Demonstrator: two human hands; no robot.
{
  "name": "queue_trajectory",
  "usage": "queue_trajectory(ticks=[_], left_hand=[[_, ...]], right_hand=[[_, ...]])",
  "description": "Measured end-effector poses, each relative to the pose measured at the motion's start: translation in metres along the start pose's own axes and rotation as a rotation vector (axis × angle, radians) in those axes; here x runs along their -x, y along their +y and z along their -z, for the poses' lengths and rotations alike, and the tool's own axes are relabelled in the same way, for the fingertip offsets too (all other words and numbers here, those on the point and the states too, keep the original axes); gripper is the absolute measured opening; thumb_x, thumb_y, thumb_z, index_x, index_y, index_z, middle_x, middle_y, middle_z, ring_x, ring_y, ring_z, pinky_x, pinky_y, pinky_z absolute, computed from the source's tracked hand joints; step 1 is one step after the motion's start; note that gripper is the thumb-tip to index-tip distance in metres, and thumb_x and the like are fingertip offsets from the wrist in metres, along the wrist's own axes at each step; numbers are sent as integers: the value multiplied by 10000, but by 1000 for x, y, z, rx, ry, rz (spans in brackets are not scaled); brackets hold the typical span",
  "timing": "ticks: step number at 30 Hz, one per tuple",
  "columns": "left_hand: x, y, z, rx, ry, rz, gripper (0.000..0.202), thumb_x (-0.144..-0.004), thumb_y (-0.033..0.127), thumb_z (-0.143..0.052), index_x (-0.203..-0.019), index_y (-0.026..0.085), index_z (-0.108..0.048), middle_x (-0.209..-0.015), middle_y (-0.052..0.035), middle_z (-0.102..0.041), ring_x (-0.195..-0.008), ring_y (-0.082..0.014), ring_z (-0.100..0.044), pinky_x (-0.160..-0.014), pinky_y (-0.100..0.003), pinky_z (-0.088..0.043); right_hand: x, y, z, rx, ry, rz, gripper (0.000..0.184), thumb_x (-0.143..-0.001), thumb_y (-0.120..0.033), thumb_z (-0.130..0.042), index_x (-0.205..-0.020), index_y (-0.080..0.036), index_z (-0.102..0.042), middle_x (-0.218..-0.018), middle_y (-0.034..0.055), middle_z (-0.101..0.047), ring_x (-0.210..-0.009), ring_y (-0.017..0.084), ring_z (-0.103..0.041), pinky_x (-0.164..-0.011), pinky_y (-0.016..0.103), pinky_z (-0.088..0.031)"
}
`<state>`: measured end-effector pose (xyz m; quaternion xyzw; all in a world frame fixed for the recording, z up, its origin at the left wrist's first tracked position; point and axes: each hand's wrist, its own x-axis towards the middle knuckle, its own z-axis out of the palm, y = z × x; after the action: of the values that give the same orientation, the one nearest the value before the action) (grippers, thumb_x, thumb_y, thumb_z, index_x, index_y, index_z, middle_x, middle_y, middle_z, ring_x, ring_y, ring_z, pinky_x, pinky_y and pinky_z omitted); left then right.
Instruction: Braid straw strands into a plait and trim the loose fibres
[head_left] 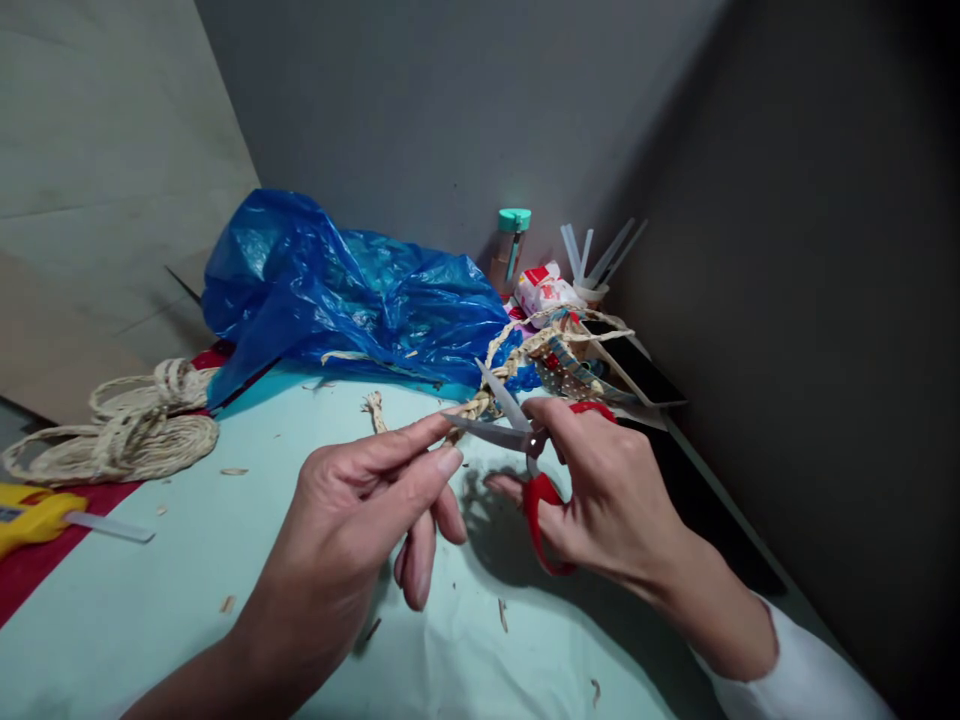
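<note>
My right hand (611, 490) grips red-handled scissors (517, 430), fingers through the loops, blades apart and pointing left. My left hand (360, 500) pinches thumb and forefinger together just at the blade tips, holding the end of a braided straw cord (480, 400) that runs back toward the pile behind. The other left fingers curl downward. Both hands hover over a pale mint sheet (225, 540) on the table.
A crumpled blue plastic bag (352, 290) lies behind. A coil of raffia rope (120, 430) and a yellow glue gun (37, 515) sit at left. At back right are a teal-capped bottle (511, 245), glue sticks in a cup (592, 265), ribbons and a dark phone (637, 365). Straw scraps litter the sheet.
</note>
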<state>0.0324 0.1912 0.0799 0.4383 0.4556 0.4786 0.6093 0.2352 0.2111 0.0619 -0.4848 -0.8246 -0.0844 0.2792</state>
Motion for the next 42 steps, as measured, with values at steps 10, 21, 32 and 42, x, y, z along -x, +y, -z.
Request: queue_trajectory(ticks=[10,21,32,42], left_hand=[[2,2,-2,-131,-5,-47,325,-873,305,-663,-580,167,-697,-419,30,-568,-326,-9,-412,-369,-133,-301],[1,-4,-2,-132,102,-140,203,-819,265,-727,-1001,269,-817,-554,22,-700,-336,-12,-463,-361,-113,-360],[1,-17,-2,-486,106,-538,295,-858,222,-695,-1072,407,-778,-643,86,-704,-373,-24,-473,-382,-131,-426],[3,-20,-8,-774,137,-776,140,-866,243,-681,-943,272,-794,-796,52,-799,-391,-78,-575,-550,-242,-577]], right_hand=[[7,8,-5,177,91,137,297,-781,-227,-502,-1027,-106,-615,-695,59,-685,-551,209,-618,-525,318,-365],[6,5,-8,93,139,177,126,-814,-73,-451,-816,-175,-523,-523,-38,-554,-392,106,-434,-417,255,-283],[-7,-2,2,-1384,70,-547,195,-849,-329,-736,-963,-249,-599,-780,-23,-714,-605,132,-683,-491,204,-511],[-5,-5,6,-1695,121,-473,235,-804,-171,-797,-972,-257,-658,-848,-46,-761,-778,78,-686,-736,184,-532]])
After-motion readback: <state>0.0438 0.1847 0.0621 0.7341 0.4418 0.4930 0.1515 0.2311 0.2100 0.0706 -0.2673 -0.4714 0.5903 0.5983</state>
